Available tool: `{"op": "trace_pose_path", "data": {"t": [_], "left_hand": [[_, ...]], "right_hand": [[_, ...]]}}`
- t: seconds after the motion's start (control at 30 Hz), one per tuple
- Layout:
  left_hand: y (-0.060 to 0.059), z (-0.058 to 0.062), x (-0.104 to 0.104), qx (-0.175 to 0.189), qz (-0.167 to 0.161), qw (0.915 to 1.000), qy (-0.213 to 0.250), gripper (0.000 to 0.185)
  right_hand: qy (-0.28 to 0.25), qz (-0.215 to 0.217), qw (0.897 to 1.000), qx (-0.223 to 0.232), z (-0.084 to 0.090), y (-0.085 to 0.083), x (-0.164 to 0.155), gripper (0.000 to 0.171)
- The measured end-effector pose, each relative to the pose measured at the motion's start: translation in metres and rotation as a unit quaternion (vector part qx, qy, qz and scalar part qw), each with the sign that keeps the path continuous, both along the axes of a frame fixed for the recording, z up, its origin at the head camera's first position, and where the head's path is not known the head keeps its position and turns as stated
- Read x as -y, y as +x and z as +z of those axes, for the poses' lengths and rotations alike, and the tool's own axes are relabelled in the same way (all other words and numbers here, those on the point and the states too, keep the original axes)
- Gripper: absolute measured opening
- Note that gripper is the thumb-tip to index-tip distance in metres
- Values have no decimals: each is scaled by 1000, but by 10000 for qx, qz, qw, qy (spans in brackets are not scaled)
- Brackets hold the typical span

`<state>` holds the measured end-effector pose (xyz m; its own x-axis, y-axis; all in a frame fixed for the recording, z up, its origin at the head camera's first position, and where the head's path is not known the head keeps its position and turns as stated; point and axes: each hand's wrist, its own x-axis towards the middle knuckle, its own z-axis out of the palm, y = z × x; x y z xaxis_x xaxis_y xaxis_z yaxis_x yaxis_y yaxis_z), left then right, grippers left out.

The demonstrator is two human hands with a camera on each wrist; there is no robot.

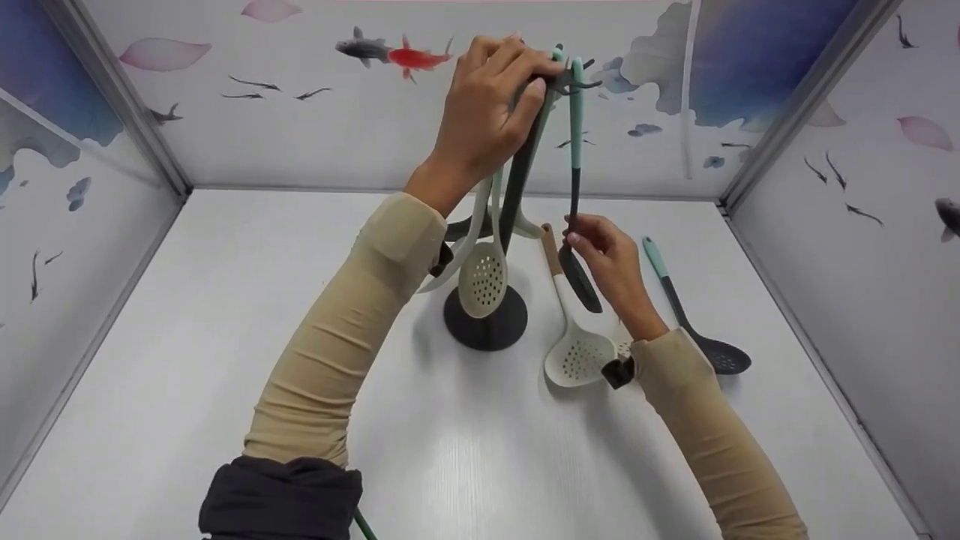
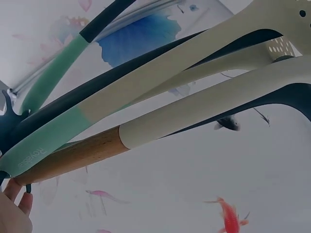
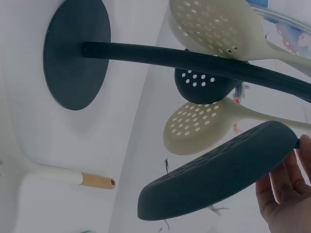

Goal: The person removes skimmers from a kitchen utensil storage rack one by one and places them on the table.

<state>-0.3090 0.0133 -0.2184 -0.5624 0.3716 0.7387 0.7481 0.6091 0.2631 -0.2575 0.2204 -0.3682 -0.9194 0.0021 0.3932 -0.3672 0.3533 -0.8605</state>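
My left hand (image 1: 491, 101) grips the top of a dark utensil stand (image 1: 521, 180), its thumb bent at the near side of the hooks. In the left wrist view only its fingertips (image 2: 25, 203) show, low at the left. My right hand (image 1: 611, 259) pinches the lower shaft of a dark slotted turner (image 1: 576, 180) with a mint handle, whose upper end is at a right-hand hook. Its dark head (image 3: 218, 170) tilts below the fingers. Beside the post hang a cream slotted spoon (image 1: 484, 281) and several other utensils, partly hidden by my left arm.
The stand's round black base (image 1: 487, 337) is on the white table. Right of it lie a white skimmer (image 1: 577, 360) with a wooden handle and a dark slotted spoon (image 1: 720, 354) with a mint handle. Another pale perforated head is partly behind my right wrist. Patterned panels (image 1: 300, 135) enclose the table.
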Motion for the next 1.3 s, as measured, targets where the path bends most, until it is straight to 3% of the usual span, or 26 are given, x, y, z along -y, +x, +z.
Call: {"op": "trace_pose_path", "data": {"t": [0.2, 0.37, 0.5, 0.63, 0.9, 1.2, 1.3], "left_hand": [[0, 1, 0, -19, 9, 10000, 5, 39], [1, 0, 1, 90, 14, 10000, 26, 39], [1, 1, 0, 81, 28, 10000, 7, 39], [1, 0, 1, 129, 52, 9999, 8, 39], [0, -1, 2, 72, 6, 10000, 68, 39], [1, 0, -1, 60, -5, 10000, 46, 40], [1, 1, -3, 67, -9, 10000, 34, 40]], "right_hand": [[-188, -232, 9993, -236, 4, 3, -1, 26], [-138, -416, 9981, -426, 16, 17, 1, 27], [-458, -581, 9965, -390, 24, 21, -7, 29], [-445, -816, 9954, -230, 18, 19, -25, 31], [430, -1573, 9866, 87, -12, 11, -70, 34], [1520, -2188, 9637, 189, -35, 13, -126, 33], [2018, -2215, 9539, 160, -40, 15, -147, 24]]}}
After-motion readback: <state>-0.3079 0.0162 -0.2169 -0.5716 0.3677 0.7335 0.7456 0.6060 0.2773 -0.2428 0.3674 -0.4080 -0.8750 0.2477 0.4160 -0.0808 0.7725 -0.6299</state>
